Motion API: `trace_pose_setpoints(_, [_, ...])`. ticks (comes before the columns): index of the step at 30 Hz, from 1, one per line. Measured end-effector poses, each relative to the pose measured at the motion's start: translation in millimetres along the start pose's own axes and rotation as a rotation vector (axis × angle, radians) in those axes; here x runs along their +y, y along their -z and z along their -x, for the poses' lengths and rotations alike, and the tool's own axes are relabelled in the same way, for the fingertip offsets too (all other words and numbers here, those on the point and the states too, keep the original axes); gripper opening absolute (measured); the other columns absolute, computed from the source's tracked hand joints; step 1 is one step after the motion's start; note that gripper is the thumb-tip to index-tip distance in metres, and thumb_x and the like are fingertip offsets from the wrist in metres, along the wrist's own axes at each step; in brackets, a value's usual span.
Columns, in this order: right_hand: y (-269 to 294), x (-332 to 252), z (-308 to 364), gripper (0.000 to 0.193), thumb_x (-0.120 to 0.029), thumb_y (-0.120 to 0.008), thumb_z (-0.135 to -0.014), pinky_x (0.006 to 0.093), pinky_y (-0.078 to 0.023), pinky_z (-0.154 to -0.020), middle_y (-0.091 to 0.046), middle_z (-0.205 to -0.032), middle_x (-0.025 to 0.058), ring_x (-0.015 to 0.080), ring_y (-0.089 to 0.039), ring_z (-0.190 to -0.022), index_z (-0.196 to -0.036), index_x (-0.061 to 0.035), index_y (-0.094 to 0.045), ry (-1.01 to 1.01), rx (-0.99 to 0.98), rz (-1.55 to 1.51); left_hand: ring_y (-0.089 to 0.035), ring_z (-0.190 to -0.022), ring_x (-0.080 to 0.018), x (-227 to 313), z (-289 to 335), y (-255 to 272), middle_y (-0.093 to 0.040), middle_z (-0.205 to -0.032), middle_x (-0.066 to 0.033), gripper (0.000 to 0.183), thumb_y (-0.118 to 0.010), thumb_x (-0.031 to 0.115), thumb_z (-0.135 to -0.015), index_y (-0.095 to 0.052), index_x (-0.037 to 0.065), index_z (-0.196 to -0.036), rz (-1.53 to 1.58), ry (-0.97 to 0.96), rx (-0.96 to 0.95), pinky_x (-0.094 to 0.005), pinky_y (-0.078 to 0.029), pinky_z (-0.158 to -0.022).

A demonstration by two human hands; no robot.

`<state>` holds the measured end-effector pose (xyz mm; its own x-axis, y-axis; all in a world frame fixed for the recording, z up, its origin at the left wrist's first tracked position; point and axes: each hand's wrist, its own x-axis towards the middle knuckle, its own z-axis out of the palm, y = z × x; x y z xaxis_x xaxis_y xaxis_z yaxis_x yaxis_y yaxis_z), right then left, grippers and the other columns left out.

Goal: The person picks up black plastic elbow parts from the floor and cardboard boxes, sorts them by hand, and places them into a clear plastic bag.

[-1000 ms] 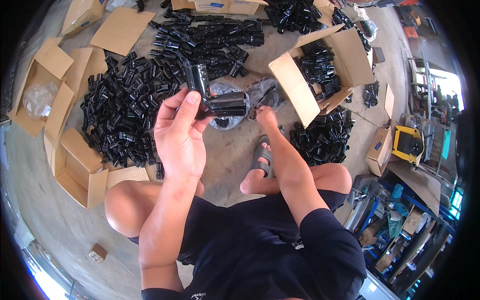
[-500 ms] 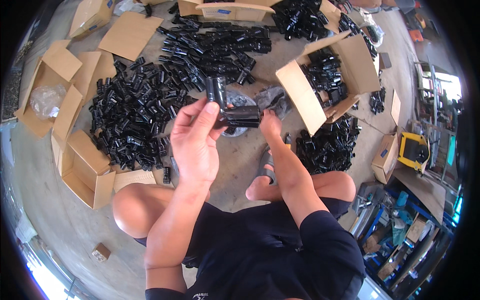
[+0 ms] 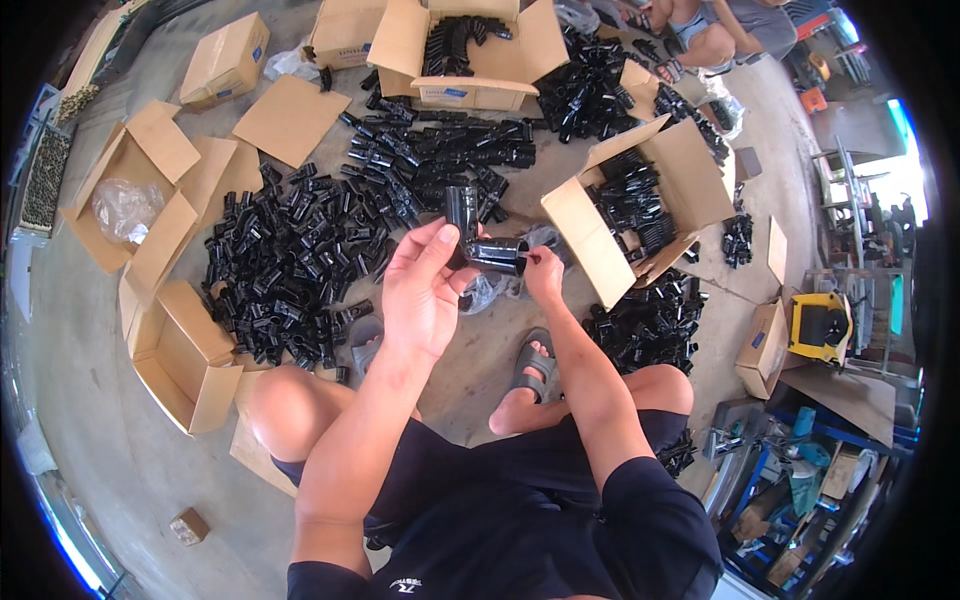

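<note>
A glossy black L-shaped pipe fitting [image 3: 462, 212] is held up in front of me, one arm pointing away and the other to the right. My left hand [image 3: 425, 285] grips it near the bend, thumb on top. At the open end of its right arm is my right hand [image 3: 543, 272], fingers pinched together. Whether those fingers hold the rim or something small there is too fine to make out. Beyond the fitting lies a heap of similar black fittings [image 3: 440, 150], and a larger heap [image 3: 290, 260] spreads to the left.
An open carton [image 3: 715, 175] part-filled with black fittings stands at the right, above another heap [image 3: 650, 325]. A second filled carton [image 3: 480, 95] is at the back. Opened cartons [image 3: 185, 350] line the left. Another person [image 3: 705, 40] sits at the far right.
My view has tilted, bringing the back carton and the other person more fully into sight. The fitting stays in my left hand, and my right hand stays at its right end.
</note>
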<state>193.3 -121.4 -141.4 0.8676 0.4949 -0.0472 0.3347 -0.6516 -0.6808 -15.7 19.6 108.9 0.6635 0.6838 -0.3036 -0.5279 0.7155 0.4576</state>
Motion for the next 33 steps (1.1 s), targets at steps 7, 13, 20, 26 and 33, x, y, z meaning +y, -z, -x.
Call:
trace_pose_setpoints(7, [117,-135,-30,0.019,-0.013,-0.07,-0.092,0.0268,-0.049,-0.054,-0.066,-0.071,0.0033,0.0088,-0.059,-0.058,-0.102,0.003,-0.071,0.016,-0.111,-0.455,-0.071,-0.094,-0.0208,-9,-4,-15,-0.073,-0.106,-0.0121,0.012,-0.069,0.009,-0.096,-0.064,0.006,-0.107,-0.042,-0.022,0.021,-0.0368,-0.061,-0.081])
trace_pose_setpoints(13, [223,-231,23,0.016,-0.006,-0.069,-0.093,0.0232,-0.048,-0.061,-0.067,-0.081,0.0011,0.0069,-0.057,-0.066,-0.106,0.0032,-0.072,0.186,-0.129,-0.699,-0.07,-0.086,-0.0173,-22,10,-38,-0.074,-0.099,-0.0083,0.012,-0.07,0.011,-0.095,-0.067,0.008,-0.106,-0.144,-0.071,-0.01,-0.0342,-0.06,-0.076])
trace_pose_setpoints(20, [233,-233,64,0.014,-0.003,-0.069,-0.093,0.0212,-0.046,-0.062,-0.067,-0.081,-0.0021,0.004,-0.057,-0.071,-0.106,0.0003,-0.073,0.156,-0.225,-0.843,-0.071,-0.09,-0.0199,-36,22,-33,-0.073,-0.103,-0.0115,0.014,-0.068,0.01,-0.097,-0.065,0.003,-0.108,-0.265,-0.118,-0.064,-0.0387,-0.061,-0.081])
trace_pose_setpoints(26, [212,-229,54,0.018,-0.003,-0.072,-0.09,0.0238,-0.052,-0.074,-0.073,-0.094,0.0059,0.0095,-0.064,-0.084,-0.107,0.0036,-0.071,0.183,-0.303,-0.829,-0.07,-0.09,-0.0192,-42,15,-15,-0.072,-0.102,-0.0091,0.013,-0.068,0.008,-0.096,-0.064,0.004,-0.107,-0.353,-0.165,-0.019,-0.0403,-0.061,-0.083])
trace_pose_setpoints(33, [175,-212,44,0.017,-0.004,-0.076,-0.088,0.0253,-0.053,-0.073,-0.073,-0.091,0.0082,0.0114,-0.065,-0.08,-0.102,0.0047,-0.072,-0.002,-0.423,-0.847,-0.07,-0.089,-0.0181,-41,8,-6,-0.071,-0.101,-0.0081,0.015,-0.07,0.008,-0.095,-0.064,0.004,-0.108,-0.34,-0.179,0.039,-0.0378,-0.061,-0.08])
